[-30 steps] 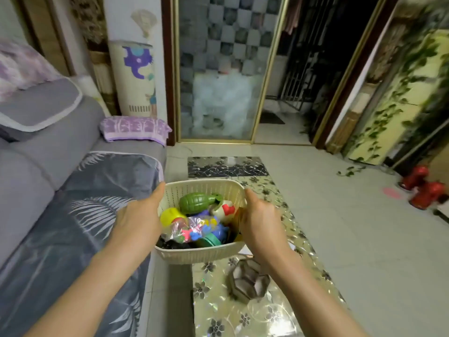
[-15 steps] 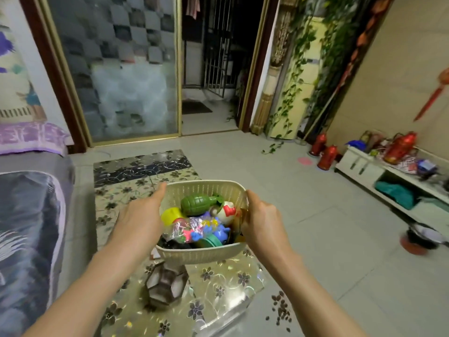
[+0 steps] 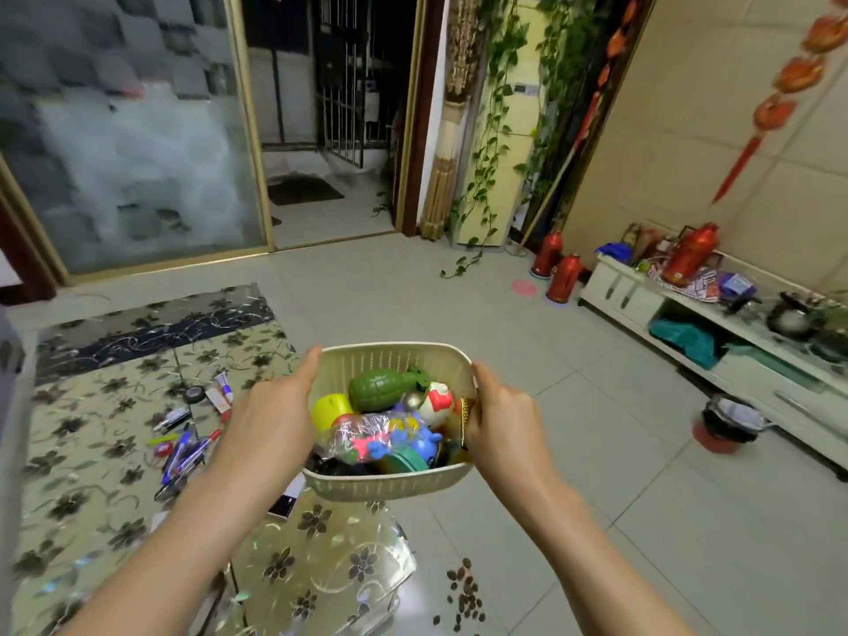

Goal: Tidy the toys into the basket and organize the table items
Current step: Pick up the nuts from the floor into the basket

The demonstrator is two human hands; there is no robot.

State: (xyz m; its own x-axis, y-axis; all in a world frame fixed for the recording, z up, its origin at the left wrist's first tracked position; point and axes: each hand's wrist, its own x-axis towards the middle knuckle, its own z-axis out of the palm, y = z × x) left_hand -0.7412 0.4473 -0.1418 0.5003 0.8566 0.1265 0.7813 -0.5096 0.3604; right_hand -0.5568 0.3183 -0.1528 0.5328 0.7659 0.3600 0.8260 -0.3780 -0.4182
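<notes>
At the surface's corner: the basket [image 3: 390,486] hangs in the air, part over the flowered surface [image 3: 92,406] and part over the tiled floor [image 3: 596,452].
Left hand [image 3: 270,420]: thumb laid along the basket's left rim; its fingers are hidden behind the wall, evidently gripping it.
Right hand [image 3: 500,424]: thumb over the right rim, fingers wrapped round the side, holding the basket.
Toys: a green grenade toy [image 3: 381,387], a yellow cup [image 3: 330,408] and a clear bag of coloured pieces [image 3: 367,438] all lie inside the basket.
Change: a second ago the basket was held over the surface beside the sofa. The view has since swung right, the sofa has gone from sight, and the basket has come round to the corner in the same two-handed grip.
Newly in view: pens [image 3: 183,452] and a tape roll [image 3: 195,393] lie scattered on the surface, left of the left hand.
Meaning: the toy half looks done. The basket probably still needs a resting place, and the pens remain to be ordered.
</notes>
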